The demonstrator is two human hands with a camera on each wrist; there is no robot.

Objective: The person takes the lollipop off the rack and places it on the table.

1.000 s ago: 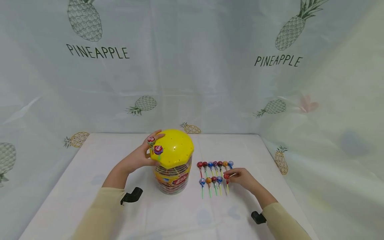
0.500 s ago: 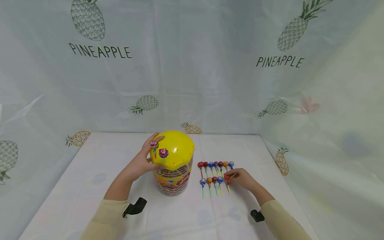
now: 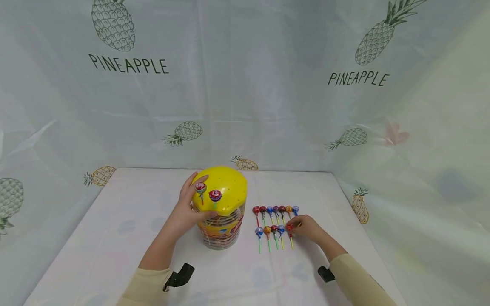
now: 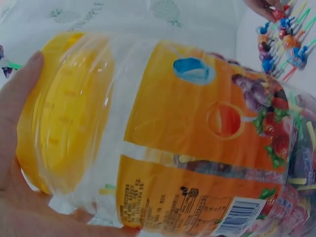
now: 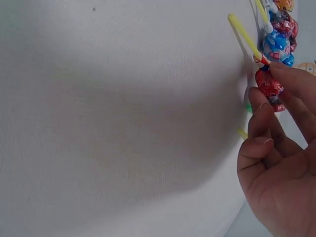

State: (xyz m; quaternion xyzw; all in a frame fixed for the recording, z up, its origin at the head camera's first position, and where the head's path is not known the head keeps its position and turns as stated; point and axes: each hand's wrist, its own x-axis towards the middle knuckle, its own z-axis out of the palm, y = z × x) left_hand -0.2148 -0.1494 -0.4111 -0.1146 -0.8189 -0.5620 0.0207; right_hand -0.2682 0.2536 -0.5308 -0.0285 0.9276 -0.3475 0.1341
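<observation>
My left hand (image 3: 187,214) holds the yellow domed lid (image 3: 227,187) of a clear candy jar (image 3: 219,241), thumb in front and fingers behind. Two lollipops stand in the lid beside that hand, one with a green-and-red wrapper (image 3: 200,188), the other purple-and-red (image 3: 215,196). The jar's orange label (image 4: 168,108) fills the left wrist view. My right hand (image 3: 308,228) pinches a red lollipop (image 5: 269,83) by its wrapped head at the right end of the front row, its yellow stick pointing toward me.
Right of the jar, several lollipops lie in two rows, the back row (image 3: 275,209) and the front row (image 3: 270,230). A white cloth (image 3: 229,276) covers the table. Behind it hangs a curtain (image 3: 245,97) printed with pineapples.
The jar has turned under my left hand, so the two lid lollipops and the label have shifted right. My right hand stays at the red lollipop, its fingers now covering more of it.
</observation>
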